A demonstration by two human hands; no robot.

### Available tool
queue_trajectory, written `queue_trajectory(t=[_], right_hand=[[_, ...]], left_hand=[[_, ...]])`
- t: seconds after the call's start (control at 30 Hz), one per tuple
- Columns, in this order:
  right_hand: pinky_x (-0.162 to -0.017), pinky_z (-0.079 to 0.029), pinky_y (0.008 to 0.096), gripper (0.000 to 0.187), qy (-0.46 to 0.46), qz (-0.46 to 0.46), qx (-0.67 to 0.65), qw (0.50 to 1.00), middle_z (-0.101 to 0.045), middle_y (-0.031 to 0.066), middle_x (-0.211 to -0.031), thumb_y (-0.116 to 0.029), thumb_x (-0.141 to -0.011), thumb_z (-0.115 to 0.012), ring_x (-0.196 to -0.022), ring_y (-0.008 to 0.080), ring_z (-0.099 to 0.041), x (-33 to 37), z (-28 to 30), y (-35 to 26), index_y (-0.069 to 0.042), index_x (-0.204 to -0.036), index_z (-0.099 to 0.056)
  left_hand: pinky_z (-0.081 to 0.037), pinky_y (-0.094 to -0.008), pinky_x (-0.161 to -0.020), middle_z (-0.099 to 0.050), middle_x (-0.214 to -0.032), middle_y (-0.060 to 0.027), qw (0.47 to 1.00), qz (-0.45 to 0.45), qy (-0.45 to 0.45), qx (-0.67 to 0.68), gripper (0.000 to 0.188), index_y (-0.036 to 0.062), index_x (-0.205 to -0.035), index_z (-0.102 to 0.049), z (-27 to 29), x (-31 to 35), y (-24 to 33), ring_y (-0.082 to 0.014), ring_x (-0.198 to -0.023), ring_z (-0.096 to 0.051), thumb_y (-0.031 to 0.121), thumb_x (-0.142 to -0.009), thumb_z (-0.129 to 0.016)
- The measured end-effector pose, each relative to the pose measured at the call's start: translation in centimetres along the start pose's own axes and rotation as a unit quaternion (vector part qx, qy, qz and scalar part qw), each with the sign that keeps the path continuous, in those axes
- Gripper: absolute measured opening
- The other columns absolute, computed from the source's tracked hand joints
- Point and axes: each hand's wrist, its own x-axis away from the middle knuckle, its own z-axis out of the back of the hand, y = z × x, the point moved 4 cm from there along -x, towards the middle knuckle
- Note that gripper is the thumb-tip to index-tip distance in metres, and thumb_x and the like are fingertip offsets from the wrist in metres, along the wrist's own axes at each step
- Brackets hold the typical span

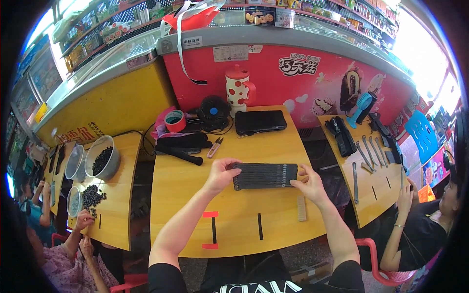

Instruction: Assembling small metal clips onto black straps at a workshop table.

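Note:
Above the middle of the wooden table [195, 195], a flat bundle of black straps [264, 177] is held level between my two hands. The straps lie side by side, with a row of small round shiny spots near the right end. My left hand [223, 176] pinches the bundle's left end between thumb and fingers. At the right end, my right hand [311, 185] grips its edge the same way. Nearer to me, a black strip [213, 229] lies between two red tape pieces [210, 214]. Another black strip [260, 226] is to its right, and a pale ruler-like strip [302, 208] lies below my right hand.
Toward the back are a black zip case [260, 121], thread snips [215, 147], black straps [181, 146], a tape roll [174, 120], a fan [214, 112] and a dotted tumbler [238, 90]. Other people work at side tables, left with tubs [103, 158], right with straps [355, 183].

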Motion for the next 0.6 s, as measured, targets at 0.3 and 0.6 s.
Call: queue_trajectory(t=[0.3,0.6], right_hand=[[-0.081,-0.05,0.025,0.025,-0.12,0.047,-0.264,0.956,-0.067,0.0051,-0.106,0.011,-0.083,-0.064,-0.094,0.0125,-0.063,-2.7,-2.7,-2.7,0.0,-0.105,-0.069],[-0.078,-0.049,0.0274,0.045,-0.016,0.262,0.03,0.965,-0.065,0.0108,-0.098,0.02,-0.069,-0.054,-0.087,0.0228,-0.063,-3.6,-0.6,-0.2,-0.007,-0.097,-0.075]], left_hand=[[-0.041,-0.0171,-0.058,-0.069,-0.088,-0.0005,0.998,-0.009,0.01,0.055,0.018,0.003,-0.097,-0.072,2.7,0.1,1.2,-0.0031,-0.07,-0.058,-0.005,-0.082,-0.069],[-0.047,-0.0339,-0.088,-0.057,-0.127,-0.0129,0.953,-0.142,-0.09,-0.254,0.024,0.0135,-0.097,-0.073,0.2,2.6,-0.1,-0.0262,-0.114,-0.055,0.0,-0.076,-0.075]])
